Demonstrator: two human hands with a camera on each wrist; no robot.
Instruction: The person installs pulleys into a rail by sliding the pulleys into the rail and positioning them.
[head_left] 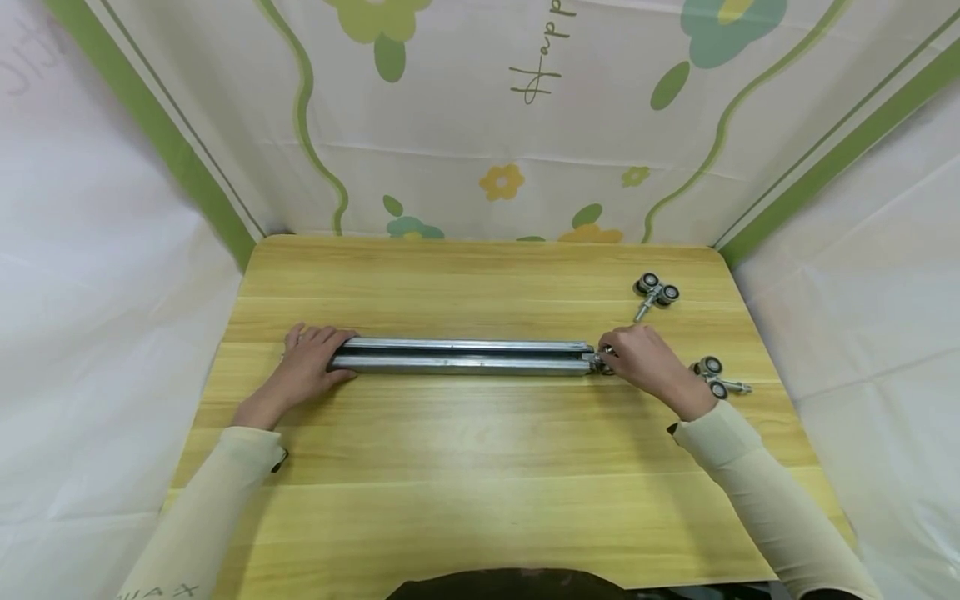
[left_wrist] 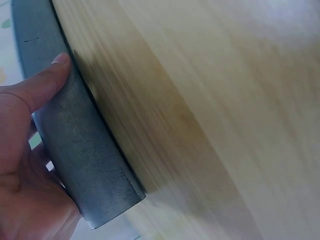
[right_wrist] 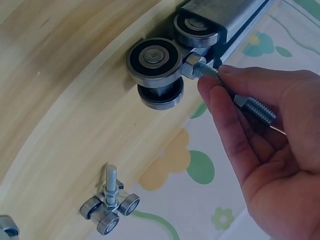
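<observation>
A long metal track [head_left: 465,357] with a slot along its upper side lies across the table. My left hand [head_left: 311,358] grips its left end, with the thumb [left_wrist: 50,82] pressed along one side wall in the left wrist view. At the track's right end, my right hand [head_left: 647,360] pinches the threaded bolt [right_wrist: 207,71] of a roller trolley [right_wrist: 154,62] between thumb and fingertips. In the right wrist view one pair of its wheels sits at the track's mouth, partly inside, while the other pair stays outside.
Two more roller trolleys lie on the wooden table [head_left: 465,450]: one trolley [head_left: 656,292] toward the back right, another trolley [head_left: 718,379] beside my right wrist. A white flowered cloth [head_left: 510,125] hangs behind the table, and pale sheets rise at both sides.
</observation>
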